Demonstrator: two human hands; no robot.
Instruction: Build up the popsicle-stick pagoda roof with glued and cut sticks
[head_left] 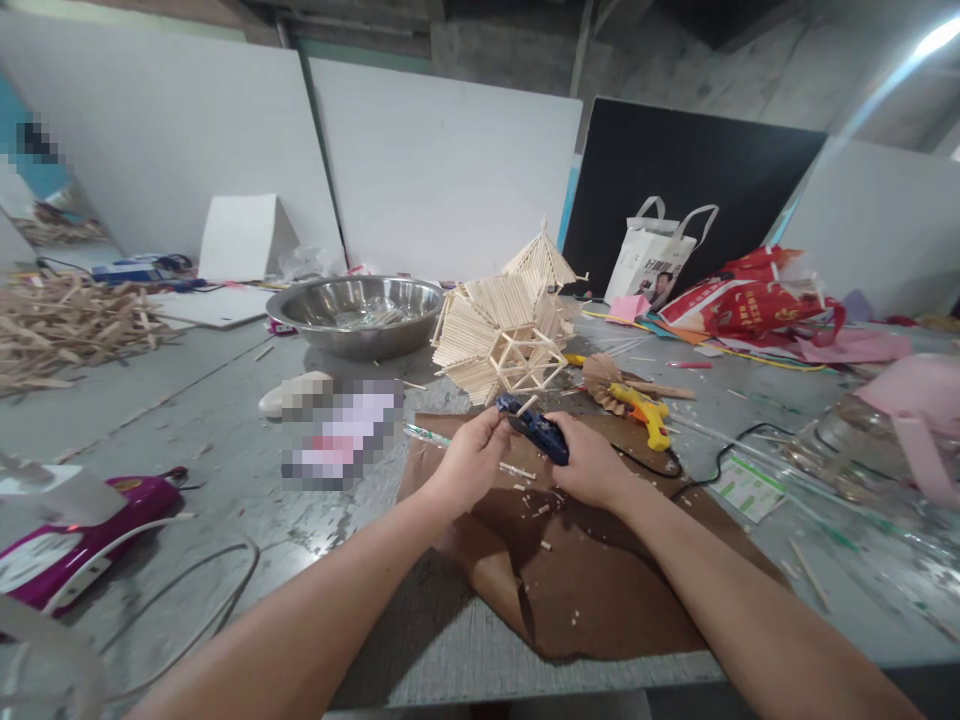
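My right hand (589,462) is closed round a dark blue cutter tool (538,430), held over a sheet of brown paper (600,580). My left hand (469,462) pinches a short wooden stick (526,405) whose end sits at the tool's jaws. Small stick offcuts lie scattered on the brown paper beneath both hands. Just beyond my hands stands a model made of glued wooden sticks (510,325), with a lattice face turned toward me.
A steel bowl (360,312) sits behind left. A heap of wooden sticks (67,325) lies far left, a magenta device (67,545) with a cable near left. A yellow glue gun (645,412), a white bag (654,255) and red packaging (750,300) lie right.
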